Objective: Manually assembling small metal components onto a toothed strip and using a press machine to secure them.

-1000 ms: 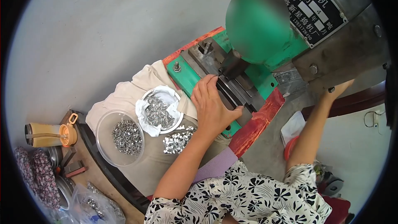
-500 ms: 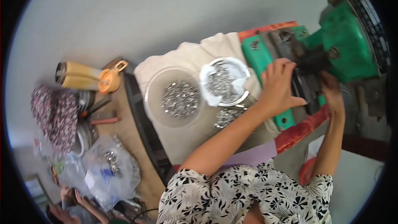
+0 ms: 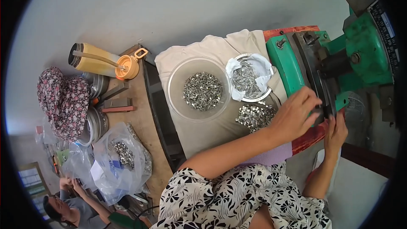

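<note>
Green-painted, the press base stands at right; the left hand, loosely spread, hovers over its near end. The right hand is there too, its grip unclear. Metal pieces remain plentiful in the left bowl; finished ones cannot be distinguished.

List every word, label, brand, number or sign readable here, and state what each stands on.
Dark nameplate on the green press: pale lettering, too small and steeply angled to read.
White piece at the clear plastic bag: no lettering can be made out.
Elsewhere: no readable text.
</note>
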The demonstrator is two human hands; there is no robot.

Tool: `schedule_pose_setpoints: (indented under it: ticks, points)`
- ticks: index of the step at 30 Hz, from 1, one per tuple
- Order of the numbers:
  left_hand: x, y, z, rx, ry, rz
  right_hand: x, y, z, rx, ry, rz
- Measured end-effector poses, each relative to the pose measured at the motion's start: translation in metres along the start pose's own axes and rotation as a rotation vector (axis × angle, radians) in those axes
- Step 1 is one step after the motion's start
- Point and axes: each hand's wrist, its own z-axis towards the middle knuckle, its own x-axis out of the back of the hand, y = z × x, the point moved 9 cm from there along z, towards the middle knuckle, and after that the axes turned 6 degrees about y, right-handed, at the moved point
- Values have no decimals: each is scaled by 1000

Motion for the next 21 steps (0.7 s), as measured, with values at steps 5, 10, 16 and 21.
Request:
schedule_pose_setpoints:
  ticks: [5,10,16,21]
  points:
    - [8,32,-5,55,-82,-81,49,16,-71,-231,-38,23]
    - [45,28,-11,201,-218,-104,24,-84,-19,234,-98,173]
    - [153,43,8,185,-125,23,-39,-150,62,-8,-279,906]
    - [213,33,14,298,-84,153,-101,-207,96,-234,-452,1395]
